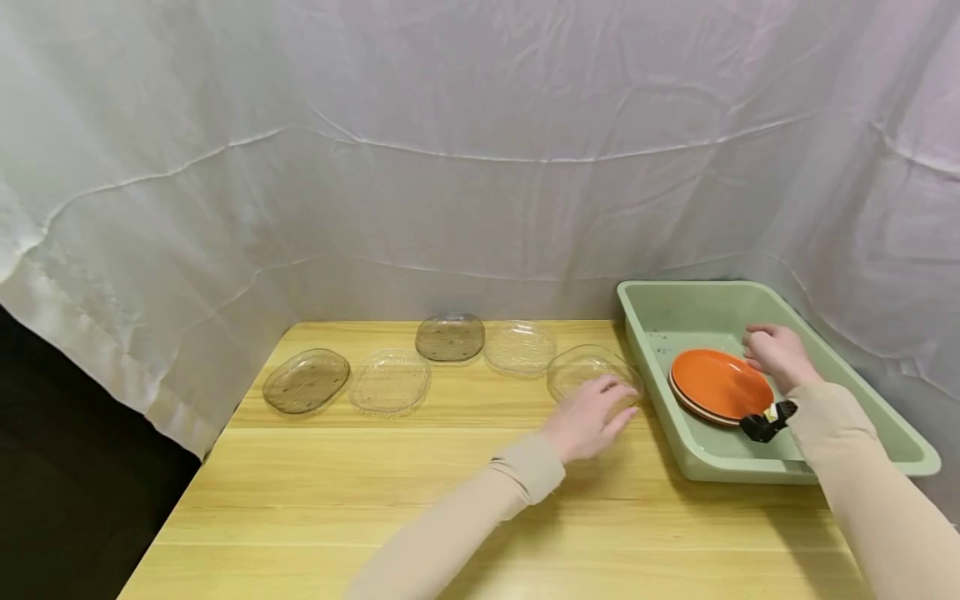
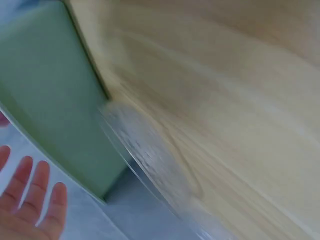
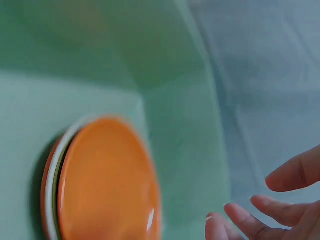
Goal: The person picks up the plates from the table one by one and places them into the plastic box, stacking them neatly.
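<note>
My left hand (image 1: 588,419) hovers over the near side of a clear plate (image 1: 573,372), beside the basin. In the left wrist view its fingers are spread and straight, and the plate (image 2: 150,147) lies apart from them, blurred. My right hand (image 1: 780,354) is above the green basin (image 1: 750,468), just right of a stack of plates. On top of that stack is an orange plate (image 1: 720,383); the right wrist view shows green, white and orange rims (image 3: 47,195) beneath it. There the right hand (image 3: 290,212) has loosely bent fingers with nothing between them.
Left of the hands, on the wooden table (image 1: 360,500), lie a brown plate (image 1: 307,382), a clear plate (image 1: 390,382), another brown plate (image 1: 450,337) and another clear plate (image 1: 520,346). A pale curtain (image 1: 480,208) hangs behind the table and along its sides.
</note>
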Demonstrator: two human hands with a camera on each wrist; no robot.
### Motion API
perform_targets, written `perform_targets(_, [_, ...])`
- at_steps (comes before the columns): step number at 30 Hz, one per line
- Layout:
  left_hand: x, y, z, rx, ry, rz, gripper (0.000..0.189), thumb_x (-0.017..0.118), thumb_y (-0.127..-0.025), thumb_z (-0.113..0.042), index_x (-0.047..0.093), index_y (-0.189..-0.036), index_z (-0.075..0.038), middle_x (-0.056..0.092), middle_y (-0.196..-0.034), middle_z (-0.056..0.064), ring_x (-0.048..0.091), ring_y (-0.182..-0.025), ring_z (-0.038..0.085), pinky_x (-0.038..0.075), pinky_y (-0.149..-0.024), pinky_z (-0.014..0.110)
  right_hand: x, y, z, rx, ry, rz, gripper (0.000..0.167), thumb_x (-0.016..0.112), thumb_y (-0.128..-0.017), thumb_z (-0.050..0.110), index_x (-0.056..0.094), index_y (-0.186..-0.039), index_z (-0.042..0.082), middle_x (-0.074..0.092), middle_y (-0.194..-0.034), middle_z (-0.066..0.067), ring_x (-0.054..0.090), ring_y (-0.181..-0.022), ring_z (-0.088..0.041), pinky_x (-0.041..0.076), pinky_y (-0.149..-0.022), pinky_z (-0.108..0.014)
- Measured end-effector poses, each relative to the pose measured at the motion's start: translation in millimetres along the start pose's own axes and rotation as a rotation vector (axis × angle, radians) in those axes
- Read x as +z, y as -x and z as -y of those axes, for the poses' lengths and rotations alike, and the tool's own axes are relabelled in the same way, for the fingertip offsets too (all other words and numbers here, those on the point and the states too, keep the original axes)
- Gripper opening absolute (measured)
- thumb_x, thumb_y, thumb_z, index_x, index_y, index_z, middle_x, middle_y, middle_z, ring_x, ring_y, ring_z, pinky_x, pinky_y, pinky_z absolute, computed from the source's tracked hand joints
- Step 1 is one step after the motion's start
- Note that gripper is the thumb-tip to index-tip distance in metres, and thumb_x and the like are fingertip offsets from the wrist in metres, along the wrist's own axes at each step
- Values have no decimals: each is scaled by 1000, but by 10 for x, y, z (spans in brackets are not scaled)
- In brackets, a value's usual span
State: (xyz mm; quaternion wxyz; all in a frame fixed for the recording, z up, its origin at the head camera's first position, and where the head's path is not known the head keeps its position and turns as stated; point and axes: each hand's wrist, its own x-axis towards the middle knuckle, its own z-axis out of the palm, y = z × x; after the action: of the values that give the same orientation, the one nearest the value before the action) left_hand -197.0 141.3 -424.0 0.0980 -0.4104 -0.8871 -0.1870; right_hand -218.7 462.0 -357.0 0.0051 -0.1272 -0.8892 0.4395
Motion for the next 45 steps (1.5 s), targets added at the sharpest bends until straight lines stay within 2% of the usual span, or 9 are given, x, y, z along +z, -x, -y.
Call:
perform_targets(5, [-61,83,212,-131,-44,18,41,46,-107,-38,51,-145,-24,60,-142,-2,60,-128,15,51,-108,30,182,187,341,-114,-20,-94,61,33,-102,22,27,-153,-10,42,-145,-37,49,-81,12,49,-68,-4])
perform_targets(10, [-67,128,368,-248,-30,102,45,47,-106,-40,45,-149,-24,58,-147,0,65,-124,20,57,-100,33,397,379,683,-242,-26,-154,53,36,-103,19,39,-149,-6,49,-140,-31,48,-77,18,48,-67,-4])
perform_targets(13, [-51,136,424,-306,-26,149,47,47,-106,-42,43,-150,-26,58,-147,1,65,-123,23,59,-97,36,532,476,835,-313,-18,-176,49,38,-102,15,44,-146,-5,54,-137,-29,50,-85,13,46,-71,-5])
perform_targets(16, [-26,130,457,-349,-34,184,48,46,-106,-44,42,-151,-28,57,-148,2,65,-125,25,59,-98,39,656,559,940,-347,6,-187,48,39,-101,12,46,-145,-3,57,-137,-28,59,-101,-8,43,-77,-10])
perform_targets(21, [0,115,473,-397,-29,231,47,45,-106,-45,40,-151,-31,58,-146,4,67,-119,27,60,-94,41,827,690,1058,-371,12,-170,49,40,-98,8,47,-146,-1,57,-139,-29,56,-122,-42,42,-85,-21])
perform_targets(27, [80,117,495,-393,-32,262,45,45,-106,-45,41,-150,-33,59,-145,8,69,-113,28,62,-86,40,1044,794,1089,-405,-24,-99,46,41,-99,5,46,-144,-4,57,-136,-31,58,-120,-43,44,-84,-14])
perform_targets(35, [122,146,504,-399,-41,286,43,44,-106,-47,48,-147,-34,57,-147,4,64,-124,26,59,-98,40,1313,868,1070,-366,-109,29,45,41,-101,4,43,-146,-4,56,-137,-29,58,-124,-40,49,-86,-10])
perform_targets(43, [143,157,507,-408,-59,327,44,42,-107,-48,49,-147,-32,56,-149,3,63,-127,26,56,-103,41,1550,934,1033,-353,-178,43,45,40,-100,0,44,-144,-6,57,-135,-31,59,-123,-44,54,-104,-45])
perform_targets(45, [149,147,495,-407,-65,331,44,43,-106,-48,49,-147,-33,55,-150,4,62,-128,27,56,-104,41,1615,945,1010,-338,-202,51,46,39,-98,-1,45,-144,-6,57,-134,-32,59,-123,-44,54,-105,-47])
